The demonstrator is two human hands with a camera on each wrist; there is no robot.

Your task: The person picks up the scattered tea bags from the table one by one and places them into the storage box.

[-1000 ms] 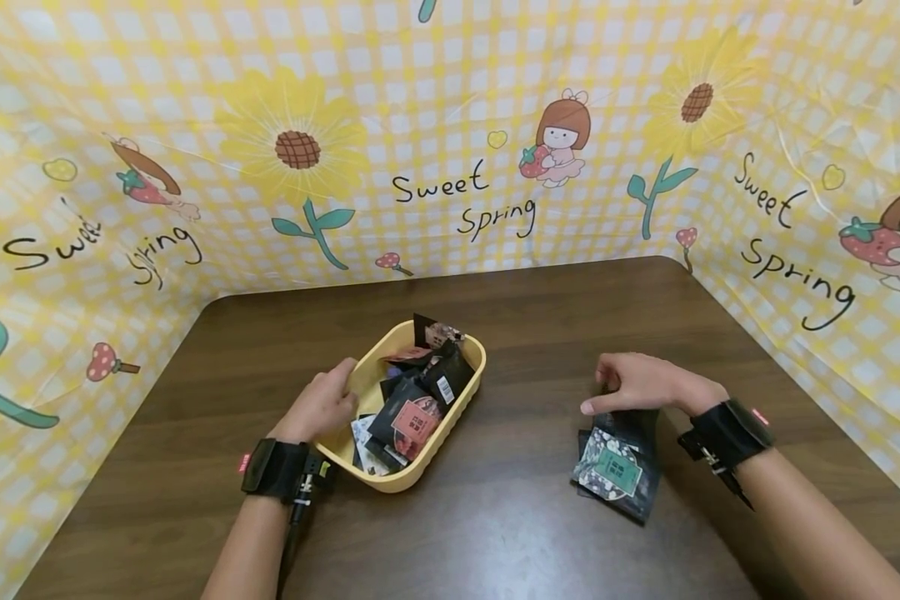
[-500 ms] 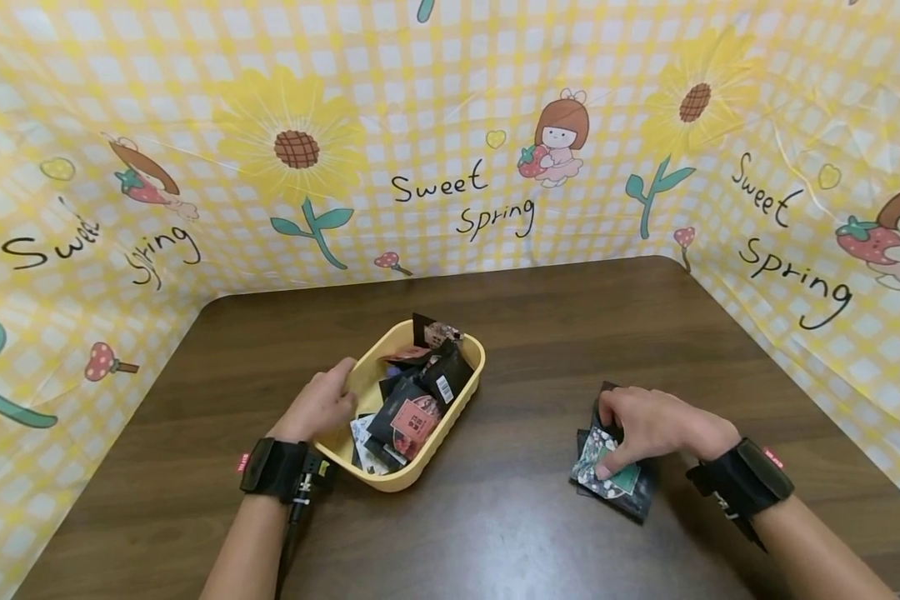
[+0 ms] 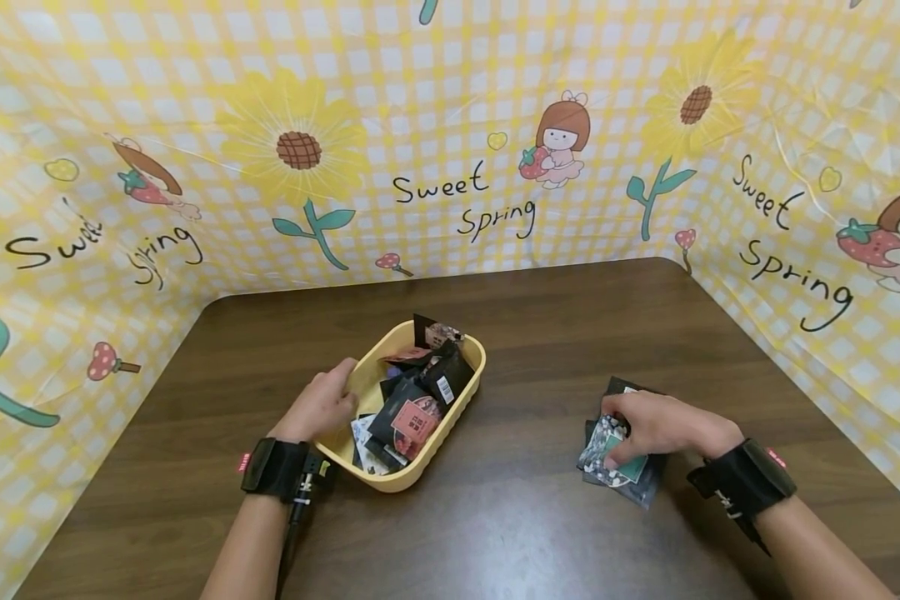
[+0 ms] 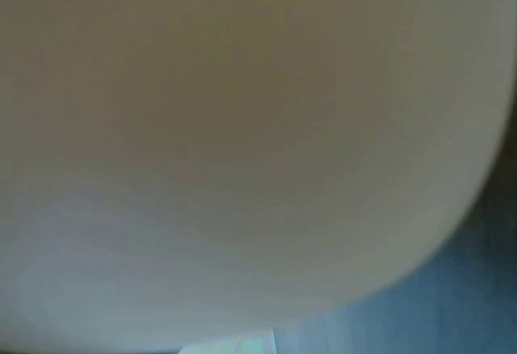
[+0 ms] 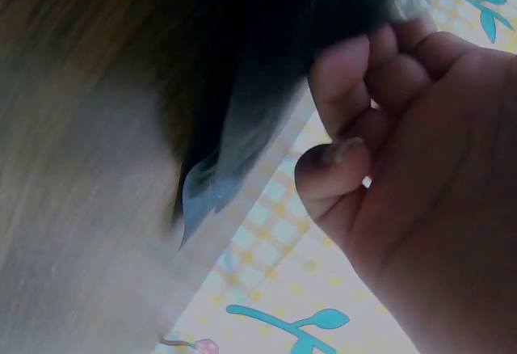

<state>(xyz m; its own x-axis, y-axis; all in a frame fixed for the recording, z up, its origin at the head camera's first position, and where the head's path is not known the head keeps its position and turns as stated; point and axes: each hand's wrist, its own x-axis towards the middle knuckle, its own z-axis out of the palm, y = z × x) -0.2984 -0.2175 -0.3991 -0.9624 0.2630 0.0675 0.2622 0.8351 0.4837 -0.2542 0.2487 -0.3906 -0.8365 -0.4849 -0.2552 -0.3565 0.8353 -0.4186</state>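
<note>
My left hand (image 3: 320, 408) grips the left rim of a yellow plastic basket (image 3: 450, 419), its fingertips hidden inside the wall. Black sachets with red labels (image 3: 416, 423) and a white one (image 3: 371, 446) fill much of the basket. On the right, my right hand (image 3: 667, 425) pinches a black sachet with a green label and white flower print (image 3: 606, 450) between thumb and fingers. More dark sachets lie under or against it; how many cannot be told. In the right wrist view, curled fingers (image 5: 343, 87) meet a blurred dark sachet (image 5: 250, 128).
A brown wood-grain table (image 3: 525, 333) bears everything. Yellow checked cloth (image 3: 435, 100) with sunflower prints stands along its back and both sides. Black bands with small cameras and cables sit on both wrists. Pale blur fills most of the left wrist view.
My right hand has come down and nearer onto the sachets and taken hold of the green-labelled one. The sachets have shifted slightly to the right and away. My left hand and the basket stay put.
</note>
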